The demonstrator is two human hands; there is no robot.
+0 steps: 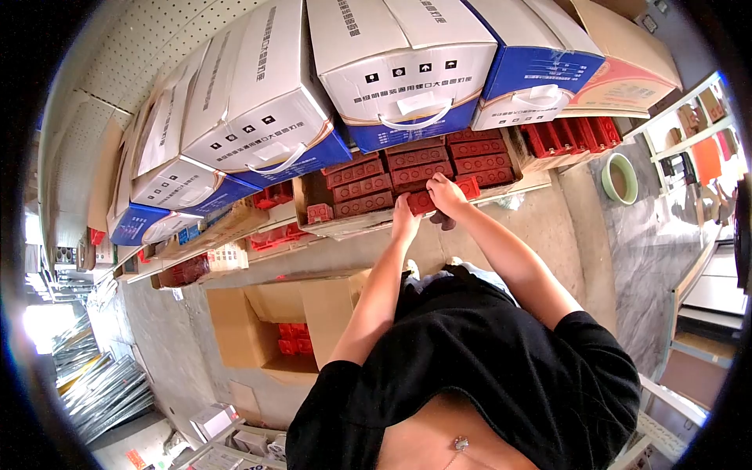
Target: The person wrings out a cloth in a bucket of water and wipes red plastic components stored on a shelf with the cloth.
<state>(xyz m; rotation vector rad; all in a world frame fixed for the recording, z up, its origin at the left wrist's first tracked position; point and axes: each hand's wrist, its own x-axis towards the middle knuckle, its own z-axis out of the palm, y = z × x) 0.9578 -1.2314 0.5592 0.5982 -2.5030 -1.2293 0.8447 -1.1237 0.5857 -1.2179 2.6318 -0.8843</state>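
Note:
My left hand is closed on the near left end of a red plastic electrical box strip. My right hand is closed around the same strip, farther right. Something dark shows just below my right hand; what it is I cannot tell. Both hands are at the front edge of an open cardboard carton on the shelf. Inside it, dark red box strips lie in stacked rows with round marks on their sides. A single small red box sits in the carton's left front corner.
Large white and blue cartons with handles stand above the shelf. More red boxes lie to the right. On the floor are an open cardboard box holding red pieces and a green bucket. Metal lengths lie at lower left.

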